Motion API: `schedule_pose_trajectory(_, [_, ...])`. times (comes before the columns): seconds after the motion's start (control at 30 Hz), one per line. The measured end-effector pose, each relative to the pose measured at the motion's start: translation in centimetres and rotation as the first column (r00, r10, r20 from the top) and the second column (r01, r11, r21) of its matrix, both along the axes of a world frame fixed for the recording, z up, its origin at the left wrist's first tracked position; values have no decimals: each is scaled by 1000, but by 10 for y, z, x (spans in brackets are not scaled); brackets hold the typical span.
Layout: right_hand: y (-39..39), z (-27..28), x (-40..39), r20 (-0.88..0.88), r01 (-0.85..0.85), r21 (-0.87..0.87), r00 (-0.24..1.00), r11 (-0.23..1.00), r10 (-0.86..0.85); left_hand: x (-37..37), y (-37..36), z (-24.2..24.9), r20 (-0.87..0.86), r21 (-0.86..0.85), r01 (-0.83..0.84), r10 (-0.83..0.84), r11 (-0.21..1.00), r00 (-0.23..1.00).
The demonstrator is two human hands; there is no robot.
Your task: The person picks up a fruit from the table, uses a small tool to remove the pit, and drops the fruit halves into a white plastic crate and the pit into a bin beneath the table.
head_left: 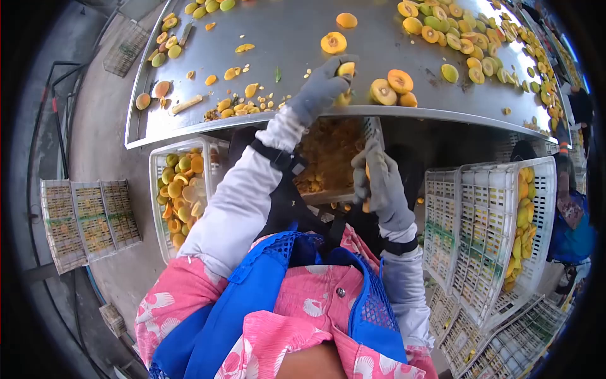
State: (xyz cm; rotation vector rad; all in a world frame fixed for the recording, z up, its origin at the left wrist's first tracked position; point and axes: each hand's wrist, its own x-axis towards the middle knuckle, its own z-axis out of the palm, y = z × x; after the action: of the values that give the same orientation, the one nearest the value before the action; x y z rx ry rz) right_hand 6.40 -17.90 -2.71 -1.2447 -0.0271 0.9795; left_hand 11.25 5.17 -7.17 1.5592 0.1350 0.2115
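Note:
My left hand (317, 93), in a grey glove, is closed around a cut yellow peach (346, 69) just over the near edge of the metal table (297, 57). Below the edge, my gloved right hand (386, 189) is wrapped round a knife, whose broad grey blade (374, 129) points up towards the table; the fingers hide most of its handle. Several peach halves (383, 92) lie on the table to the right of my left hand. Another peach half (333, 43) rests farther back, cut face up.
Peach pieces and pits (237, 108) litter the table's near left, beside a wooden-handled tool (187, 104). A large heap of peaches (451, 28) covers the back right. Crates of fruit stand at left (154, 183) and right (489, 221). A co-worker in blue (571, 224) is at far right.

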Motion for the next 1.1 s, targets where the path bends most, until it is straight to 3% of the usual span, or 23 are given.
schedule_pose_trajectory(0.03, [9, 2, 1, -11, -6, 4, 1000, 1000, 6, -25, -7, 20, 122, -289, 66, -31, 955, 992])
schedule_pose_trajectory(0.07, [17, 4, 0, 75, -27, -33, 997, 999, 30, -41, -12, 23, 113, -288, 55, -23, 956, 993])
schedule_pose_trajectory(0.13, [30, 11, -3, 204, -72, -93, 975, 993, 90, -67, -19, 28, 300, 48, 39, -51, 998, 953])
schedule_pose_trajectory(0.17, [35, 16, -8, 204, -80, -91, 974, 993, 97, -78, -25, 32, 300, 50, 31, -44, 998, 953])
schedule_pose_trajectory(0.2, [40, 21, -14, 298, -47, -148, 950, 988, 90, -87, -33, 37, 214, -247, 82, -28, 965, 976])
schedule_pose_trajectory(0.23, [43, 24, -19, 392, -8, -203, 916, 979, 89, -93, -41, 42, 130, -528, 102, -38, 843, 991])
schedule_pose_trajectory(0.27, [45, 20, -24, 397, -9, -208, 913, 978, 93, -98, -47, 45, 110, -480, 61, -9, 875, 994])
schedule_pose_trajectory(0.3, [47, 12, -29, 516, 46, -191, 854, 981, 60, -102, -49, 45, 115, -484, 63, -8, 873, 993])
schedule_pose_trajectory(0.33, [48, 7, -34, 627, 99, -167, 779, 981, 28, -105, -51, 44, 146, -321, 4, 46, 947, 988])
schedule_pose_trajectory(0.37, [48, 7, -37, 632, 102, -170, 775, 980, 29, -107, -54, 46, 185, -150, -65, 93, 987, 978])
schedule_pose_trajectory(0.47, [49, 9, -44, 648, 124, -178, 761, 976, 21, -115, -65, 56, 329, -22, -203, 199, 979, 923])
schedule_pose_trajectory(0.5, [49, 11, -46, 708, 116, -188, 704, 975, 53, -118, -68, 59, 333, -23, -208, 204, 978, 921])
schedule_pose_trajectory(0.57, [51, 14, -50, 764, 104, -200, 639, 974, 89, -120, -74, 64, 172, -471, -210, 322, 857, 931])
schedule_pose_trajectory(0.63, [56, 15, -54, 840, 141, -117, 542, 983, 22, -121, -77, 69, 171, -472, -249, 365, 846, 915])
schedule_pose_trajectory(0.87, [49, 5, -53, 925, 134, -199, 354, 971, 141, -121, -77, 69, 47, -477, -301, 366, 826, 929])
schedule_pose_trajectory(0.9, [46, 15, -56, 735, 39, -251, 658, 967, 164, -120, -75, 64, 44, -478, -301, 365, 825, 930])
schedule_pose_trajectory(0.93, [44, 24, -57, 449, -70, -263, 874, 962, 186, -118, -71, 55, 18, -362, -315, 344, 877, 939])
schedule_pose_trajectory(0.97, [43, 29, -56, 449, -74, -264, 873, 962, 190, -117, -69, 54, -10, -242, -322, 329, 915, 944])
schedule_pose_trajectory(1.0, [42, 33, -54, 259, -149, -259, 941, 954, 218, -117, -70, 53, -12, -242, -323, 330, 915, 944])
schedule_pose_trajectory(1.03, [40, 36, -52, 59, -222, -238, 969, 946, 242, -117, -72, 54, -61, -126, -365, 360, 922, 931])
schedule_pose_trajectory(1.07, [37, 40, -50, 58, -223, -237, 968, 946, 242, -117, -72, 55, -103, -5, -398, 395, 917, 913])
schedule_pose_trajectory(1.1, [33, 42, -47, -141, -302, -120, 948, 946, 284, -119, -71, 55, -104, -2, -397, 395, 918, 913])
